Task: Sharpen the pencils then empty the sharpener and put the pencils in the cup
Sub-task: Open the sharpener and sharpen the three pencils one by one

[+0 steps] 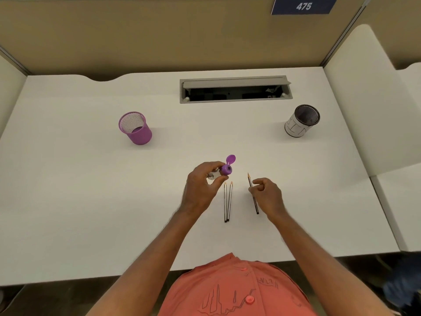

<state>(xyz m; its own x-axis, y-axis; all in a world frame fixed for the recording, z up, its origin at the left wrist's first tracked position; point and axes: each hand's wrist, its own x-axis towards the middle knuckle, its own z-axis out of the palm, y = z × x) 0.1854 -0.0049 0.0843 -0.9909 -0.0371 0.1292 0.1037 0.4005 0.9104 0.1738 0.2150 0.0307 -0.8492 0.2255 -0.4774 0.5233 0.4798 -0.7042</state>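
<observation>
My left hand [202, 185] holds a small sharpener [224, 169] with a purple top and a clear body; its round purple lid [231, 159] is flipped open. My right hand [267, 196] pinches one dark pencil [250, 182], tip pointing away from me, just to the right of the sharpener. Two more pencils [228, 201] lie side by side on the white desk [91, 201] between my hands, tips pointing away. A purple mesh cup [135, 128] stands at the far left. A black mesh cup with a white wrap [301, 121] stands at the far right.
A grey cable tray with an open flap [235, 90] is sunk into the desk at the back. Beige partition walls close off the back and sides. The desk's front edge runs just above my orange shirt [237, 290].
</observation>
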